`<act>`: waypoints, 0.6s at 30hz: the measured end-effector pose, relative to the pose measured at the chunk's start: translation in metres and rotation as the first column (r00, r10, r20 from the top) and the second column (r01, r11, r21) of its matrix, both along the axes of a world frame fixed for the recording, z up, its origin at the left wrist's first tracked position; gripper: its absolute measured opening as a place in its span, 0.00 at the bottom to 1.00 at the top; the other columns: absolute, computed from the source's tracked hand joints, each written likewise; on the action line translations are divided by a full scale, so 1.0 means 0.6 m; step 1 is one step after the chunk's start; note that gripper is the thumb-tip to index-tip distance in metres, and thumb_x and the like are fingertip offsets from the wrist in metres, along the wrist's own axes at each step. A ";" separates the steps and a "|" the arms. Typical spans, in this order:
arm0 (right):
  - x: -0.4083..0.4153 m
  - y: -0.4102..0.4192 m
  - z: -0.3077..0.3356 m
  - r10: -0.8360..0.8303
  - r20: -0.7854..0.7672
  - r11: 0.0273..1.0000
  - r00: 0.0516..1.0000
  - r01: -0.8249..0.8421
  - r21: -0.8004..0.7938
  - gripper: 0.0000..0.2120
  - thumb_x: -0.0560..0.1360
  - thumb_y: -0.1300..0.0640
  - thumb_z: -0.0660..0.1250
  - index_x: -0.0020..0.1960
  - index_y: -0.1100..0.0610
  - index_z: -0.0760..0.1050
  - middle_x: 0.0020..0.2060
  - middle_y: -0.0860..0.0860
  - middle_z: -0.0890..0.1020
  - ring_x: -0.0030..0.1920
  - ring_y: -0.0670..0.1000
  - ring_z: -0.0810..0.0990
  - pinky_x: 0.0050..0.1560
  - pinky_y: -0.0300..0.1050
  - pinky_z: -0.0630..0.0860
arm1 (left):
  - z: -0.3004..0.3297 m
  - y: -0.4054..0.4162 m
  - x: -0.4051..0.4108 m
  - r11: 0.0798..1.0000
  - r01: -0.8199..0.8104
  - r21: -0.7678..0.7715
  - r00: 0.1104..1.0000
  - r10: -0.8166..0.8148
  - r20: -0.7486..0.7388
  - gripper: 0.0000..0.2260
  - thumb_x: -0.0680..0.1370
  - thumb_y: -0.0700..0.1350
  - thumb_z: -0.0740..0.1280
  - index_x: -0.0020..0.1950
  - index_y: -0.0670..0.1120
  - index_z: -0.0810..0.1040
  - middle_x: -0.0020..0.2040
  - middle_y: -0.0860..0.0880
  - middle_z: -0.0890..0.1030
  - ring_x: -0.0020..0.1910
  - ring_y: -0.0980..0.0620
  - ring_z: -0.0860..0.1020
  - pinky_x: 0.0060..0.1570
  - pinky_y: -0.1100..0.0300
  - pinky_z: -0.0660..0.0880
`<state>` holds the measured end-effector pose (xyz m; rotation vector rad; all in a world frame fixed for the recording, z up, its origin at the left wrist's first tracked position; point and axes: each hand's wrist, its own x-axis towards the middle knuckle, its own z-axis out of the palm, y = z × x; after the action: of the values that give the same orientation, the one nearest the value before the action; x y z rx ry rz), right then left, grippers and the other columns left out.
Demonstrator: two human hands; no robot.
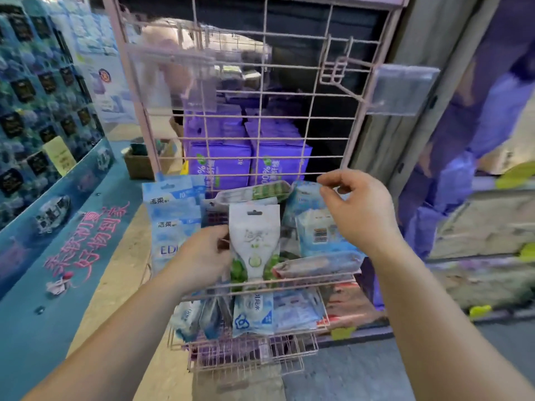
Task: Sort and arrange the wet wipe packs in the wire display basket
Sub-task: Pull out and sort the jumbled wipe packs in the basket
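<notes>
My left hand (202, 256) holds the white pack with cucumber print (254, 244) by its left edge, grip pinched on it. The pack stands upright in the middle of the pink wire basket (260, 280), behind the front rail. Pale blue packs (170, 215) stand to its left; another blue pack with a barcode (318, 233) leans to its right. My right hand (356, 209) hovers above that side, fingers loosely curled, thumb and forefinger close together (holding nothing I can see). A lower basket (249, 351) carries more packs.
</notes>
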<state>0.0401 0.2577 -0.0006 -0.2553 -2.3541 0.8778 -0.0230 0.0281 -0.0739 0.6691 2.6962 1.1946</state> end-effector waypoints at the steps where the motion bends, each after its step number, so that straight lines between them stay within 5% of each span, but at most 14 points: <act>1: 0.004 0.014 -0.002 -0.035 -0.006 0.999 0.999 0.035 -0.003 0.07 0.73 0.59 0.68 0.50 0.51 0.82 0.45 0.47 0.83 0.47 0.49 0.79 0.53 0.43 0.74 | 0.008 0.002 -0.003 0.999 -0.013 -0.035 0.998 0.011 -0.067 0.11 0.74 0.37 0.64 0.52 0.49 0.82 0.49 0.48 0.85 0.48 0.50 0.80 0.45 0.57 0.75; 4: 0.014 0.052 -0.008 -0.113 -0.006 0.994 0.994 0.113 0.000 0.10 0.73 0.56 0.69 0.54 0.52 0.81 0.50 0.52 0.83 0.51 0.53 0.79 0.57 0.47 0.74 | 0.024 0.016 -0.014 0.987 -0.148 -0.061 0.953 0.126 -0.274 0.10 0.72 0.39 0.63 0.48 0.44 0.83 0.46 0.42 0.85 0.47 0.41 0.80 0.38 0.57 0.67; 8: 0.022 0.092 -0.024 -0.136 0.165 0.987 0.977 0.148 -0.065 0.20 0.74 0.48 0.68 0.64 0.52 0.74 0.55 0.53 0.79 0.54 0.52 0.77 0.53 0.41 0.70 | 0.025 0.042 -0.026 0.946 -0.323 -0.035 0.900 0.296 -0.321 0.07 0.70 0.36 0.66 0.43 0.45 0.82 0.44 0.41 0.82 0.47 0.40 0.78 0.39 0.56 0.68; 14: 0.023 0.126 -0.047 0.103 0.307 0.921 0.946 0.026 -0.389 0.26 0.76 0.42 0.64 0.71 0.49 0.66 0.59 0.46 0.77 0.55 0.46 0.76 0.54 0.41 0.70 | 0.021 0.073 -0.031 0.847 -0.509 0.152 0.785 0.529 -0.322 0.08 0.69 0.42 0.66 0.46 0.45 0.79 0.47 0.39 0.79 0.51 0.38 0.76 0.51 0.49 0.73; 18: 0.000 0.119 -0.064 0.320 0.253 0.740 0.913 -0.074 -0.669 0.32 0.75 0.41 0.64 0.75 0.46 0.56 0.64 0.49 0.75 0.57 0.50 0.80 0.60 0.50 0.77 | 0.038 0.107 -0.010 0.877 -0.446 0.179 0.749 0.475 -0.461 0.21 0.69 0.59 0.63 0.51 0.46 0.80 0.53 0.41 0.79 0.56 0.39 0.74 0.61 0.47 0.68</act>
<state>0.0400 0.3293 -0.0388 -0.4761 -2.3259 1.9013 -0.0291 0.0922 -0.0509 0.3428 3.4236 1.3567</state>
